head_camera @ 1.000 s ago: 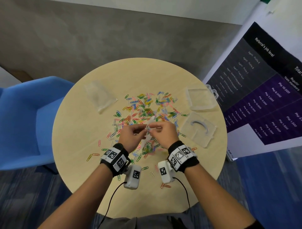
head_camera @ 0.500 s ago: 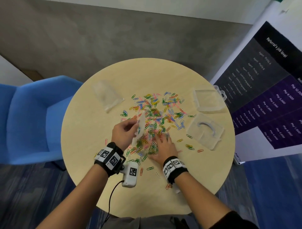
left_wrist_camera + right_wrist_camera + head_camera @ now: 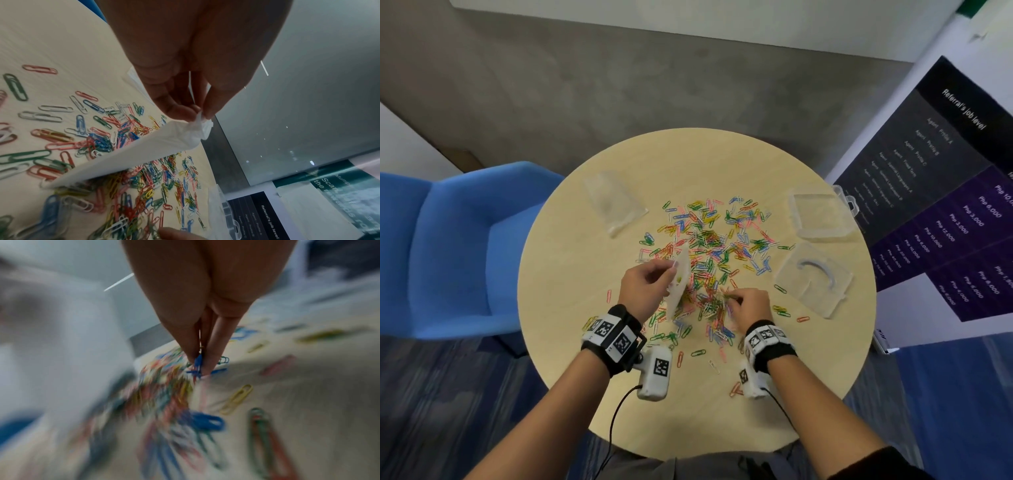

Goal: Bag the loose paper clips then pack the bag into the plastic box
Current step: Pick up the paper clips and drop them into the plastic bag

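Coloured paper clips [image 3: 709, 246] lie scattered over the middle of the round wooden table [image 3: 585, 281]. My left hand [image 3: 654, 279] pinches the top corner of a small clear bag [image 3: 679, 284] and holds it upright above the clips; in the left wrist view the bag [image 3: 144, 152] hangs from the pinching left hand [image 3: 200, 113]. My right hand [image 3: 739, 301] pinches several paper clips [image 3: 198, 365] out of the pile just right of the bag, as the blurred right wrist view shows at the right hand [image 3: 202, 363]. The clear plastic box [image 3: 820, 216] stands open at the right edge.
A clear lid [image 3: 813, 279] lies on the table below the box. A spare clear bag [image 3: 614, 205] lies at the table's far left. A blue armchair [image 3: 448, 246] stands to the left and a dark banner [image 3: 945, 205] to the right.
My hands have parted from the bag's mouth. The left keeps the bag upright while the right dropped to the pile, pressed on it, then closed its fingers on clips.
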The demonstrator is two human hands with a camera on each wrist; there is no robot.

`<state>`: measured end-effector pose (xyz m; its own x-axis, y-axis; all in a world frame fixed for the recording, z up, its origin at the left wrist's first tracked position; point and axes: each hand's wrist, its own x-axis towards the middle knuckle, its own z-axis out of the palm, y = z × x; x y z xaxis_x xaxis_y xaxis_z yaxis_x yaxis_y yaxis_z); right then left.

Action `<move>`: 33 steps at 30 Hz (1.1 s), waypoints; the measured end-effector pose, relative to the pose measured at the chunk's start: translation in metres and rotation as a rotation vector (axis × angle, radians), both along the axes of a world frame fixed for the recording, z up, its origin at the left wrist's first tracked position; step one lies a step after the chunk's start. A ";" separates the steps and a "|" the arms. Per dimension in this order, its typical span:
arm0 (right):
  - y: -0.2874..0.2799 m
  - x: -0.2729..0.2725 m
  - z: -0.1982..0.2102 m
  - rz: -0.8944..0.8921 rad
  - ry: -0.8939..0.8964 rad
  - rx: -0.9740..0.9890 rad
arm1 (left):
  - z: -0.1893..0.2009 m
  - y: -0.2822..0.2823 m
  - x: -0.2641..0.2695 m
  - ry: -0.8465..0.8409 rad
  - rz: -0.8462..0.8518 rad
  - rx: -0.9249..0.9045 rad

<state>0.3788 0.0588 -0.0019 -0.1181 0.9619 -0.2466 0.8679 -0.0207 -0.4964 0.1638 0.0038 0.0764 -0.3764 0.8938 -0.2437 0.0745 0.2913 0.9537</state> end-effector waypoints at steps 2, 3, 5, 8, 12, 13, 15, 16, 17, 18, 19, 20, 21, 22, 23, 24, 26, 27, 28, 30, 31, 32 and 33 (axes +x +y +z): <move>0.002 0.011 0.008 -0.211 0.171 -0.045 | 0.001 0.000 0.004 0.006 -0.013 -0.004; 0.003 0.015 0.014 -0.290 0.271 -0.078 | 0.001 0.000 0.006 0.007 -0.017 -0.004; 0.005 0.016 0.031 -0.431 0.609 -0.215 | 0.001 0.001 0.010 0.000 -0.029 -0.001; 0.006 0.008 0.064 -0.541 1.127 -0.379 | 0.002 0.002 0.016 0.026 -0.066 0.003; 0.001 -0.016 0.096 -0.454 1.326 -0.433 | 0.006 0.004 0.027 0.058 -0.118 0.022; -0.002 -0.023 0.099 -0.434 1.303 -0.427 | 0.007 0.005 0.031 0.065 -0.131 0.034; -0.006 -0.032 0.092 -0.406 1.137 -0.364 | 0.008 0.006 0.035 0.072 -0.143 0.055; -0.007 -0.035 0.085 -0.385 1.013 -0.304 | 0.008 0.006 0.035 0.085 -0.139 0.057; -0.008 -0.037 0.080 -0.363 0.897 -0.249 | 0.006 0.006 0.035 0.102 -0.134 0.055; -0.009 -0.039 0.076 -0.342 0.796 -0.213 | 0.004 0.005 0.034 0.119 -0.132 0.049; -0.009 -0.040 0.075 -0.321 0.715 -0.199 | 0.002 0.004 0.033 0.135 -0.134 0.043; -0.007 -0.042 0.075 -0.284 0.630 -0.196 | 0.001 0.003 0.033 0.147 -0.138 0.040; -0.006 -0.043 0.079 -0.222 0.524 -0.194 | 0.001 0.002 0.033 0.152 -0.138 0.039; -0.005 -0.045 0.083 -0.156 0.421 -0.192 | 0.001 0.000 0.034 0.155 -0.141 0.041; -0.003 -0.047 0.088 -0.102 0.339 -0.194 | 0.001 0.000 0.035 0.163 -0.149 0.050; -0.002 -0.050 0.092 -0.079 0.290 -0.196 | 0.001 -0.001 0.037 0.175 -0.162 0.061; 0.001 -0.056 0.097 -0.083 0.276 -0.248 | 0.002 -0.002 0.039 0.187 -0.179 0.075; 0.003 -0.059 0.097 -0.075 0.294 -0.278 | 0.002 -0.001 0.039 0.182 -0.177 0.074; 0.005 -0.061 0.096 -0.062 0.319 -0.300 | 0.002 0.000 0.037 0.173 -0.164 0.070; 0.007 -0.059 0.100 -0.037 0.348 -0.322 | 0.002 0.002 0.031 0.166 -0.128 0.064; 0.008 -0.057 0.103 -0.019 0.344 -0.319 | 0.001 0.003 0.028 0.165 -0.115 0.060; 0.008 -0.055 0.104 0.007 0.330 -0.301 | 0.001 0.004 0.024 0.158 -0.107 0.054; 0.008 -0.054 0.106 0.040 0.312 -0.274 | 0.001 0.005 0.021 0.144 -0.102 0.047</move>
